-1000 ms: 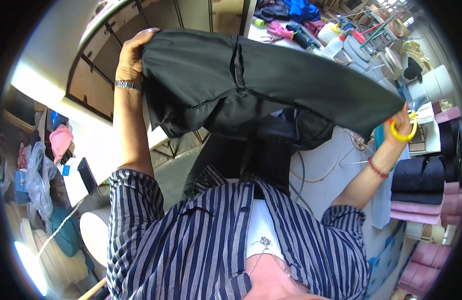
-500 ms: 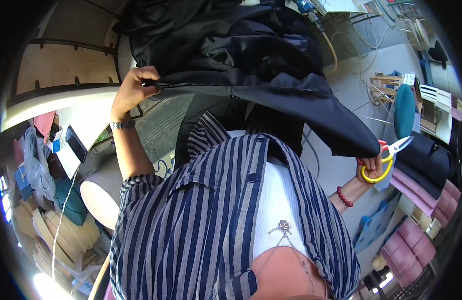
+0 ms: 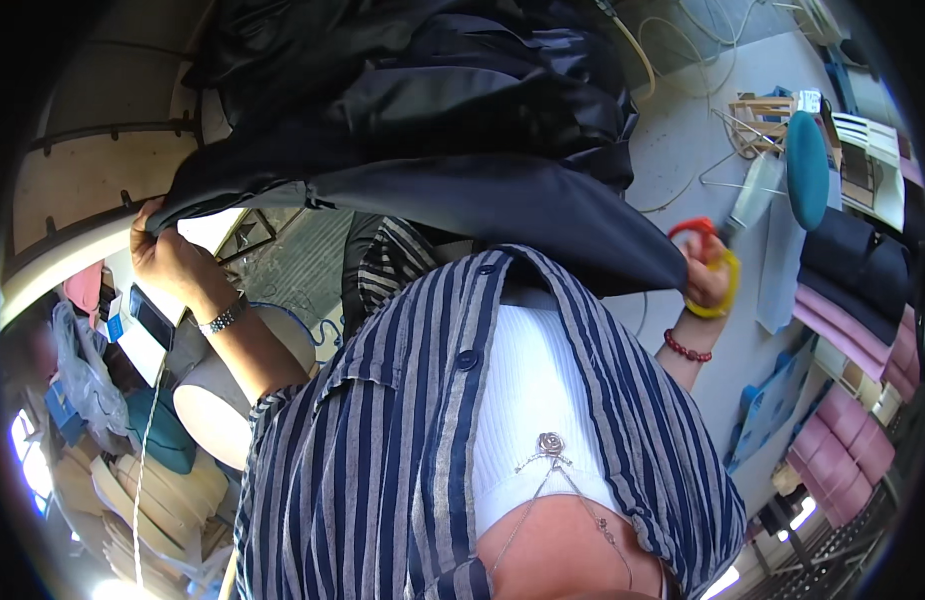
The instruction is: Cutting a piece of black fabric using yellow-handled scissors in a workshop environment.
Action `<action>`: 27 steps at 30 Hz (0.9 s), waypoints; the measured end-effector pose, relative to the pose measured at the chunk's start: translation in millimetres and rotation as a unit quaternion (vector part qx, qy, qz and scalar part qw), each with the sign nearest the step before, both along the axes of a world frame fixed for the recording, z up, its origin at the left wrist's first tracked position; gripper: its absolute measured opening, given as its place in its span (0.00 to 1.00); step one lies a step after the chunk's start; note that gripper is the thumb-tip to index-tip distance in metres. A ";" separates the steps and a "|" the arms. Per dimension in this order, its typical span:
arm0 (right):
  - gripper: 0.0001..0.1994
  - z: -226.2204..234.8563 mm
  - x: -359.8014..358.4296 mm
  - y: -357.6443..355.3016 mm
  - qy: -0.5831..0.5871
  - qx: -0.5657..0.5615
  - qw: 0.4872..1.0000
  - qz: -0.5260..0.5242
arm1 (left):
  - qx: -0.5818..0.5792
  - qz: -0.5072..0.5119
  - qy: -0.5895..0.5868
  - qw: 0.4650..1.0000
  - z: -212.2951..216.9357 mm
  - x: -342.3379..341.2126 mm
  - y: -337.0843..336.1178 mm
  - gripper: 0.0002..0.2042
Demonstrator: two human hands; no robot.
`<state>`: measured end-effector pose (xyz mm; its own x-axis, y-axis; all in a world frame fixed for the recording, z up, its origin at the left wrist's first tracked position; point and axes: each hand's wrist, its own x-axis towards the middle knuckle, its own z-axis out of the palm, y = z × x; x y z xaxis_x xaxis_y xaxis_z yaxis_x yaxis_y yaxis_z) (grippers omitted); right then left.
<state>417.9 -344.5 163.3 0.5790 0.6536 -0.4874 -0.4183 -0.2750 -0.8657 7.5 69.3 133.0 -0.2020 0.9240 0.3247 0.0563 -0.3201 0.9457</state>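
Note:
A large piece of glossy black fabric (image 3: 463, 195) stretches between my two hands, its near edge lifted in front of me. My left hand (image 3: 181, 265) pinches one end of that edge at the left. On the right, my right hand (image 3: 708, 272) grips the other end and also holds scissors (image 3: 753, 200) with one red and one yellow handle loop. The scissor blades point away to the upper right and are blurred by motion. Beyond the stretched edge, the rest of the fabric lies in a heap of folds.
At the left is a pale table edge (image 3: 68, 235) with a dark phone or tablet (image 3: 151, 318). A round stool seat (image 3: 215, 410) stands beside my left elbow. Teal (image 3: 808, 170) and pink padded pieces (image 3: 838, 450) are at the right. Thin cables lie on the floor.
My left hand has moved left and a little down with the fabric edge. My right hand has come inward and up, swinging the scissors so their blades point farther upward.

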 end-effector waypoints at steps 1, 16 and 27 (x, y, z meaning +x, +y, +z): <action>0.13 -6.5 -2.9 12.8 -0.013 -0.030 0.999 0.038 | 0.004 -0.005 -0.003 1.000 -3.3 6.7 -1.1 0.09; 0.12 -58.5 -21.9 107.9 -0.364 -0.052 0.924 0.106 | 0.124 0.020 -0.073 0.989 41.8 58.1 -0.8 0.08; 0.10 27.3 56.8 131.7 -0.590 -0.027 0.806 -0.031 | 0.291 -0.007 0.023 0.956 122.3 122.2 63.0 0.10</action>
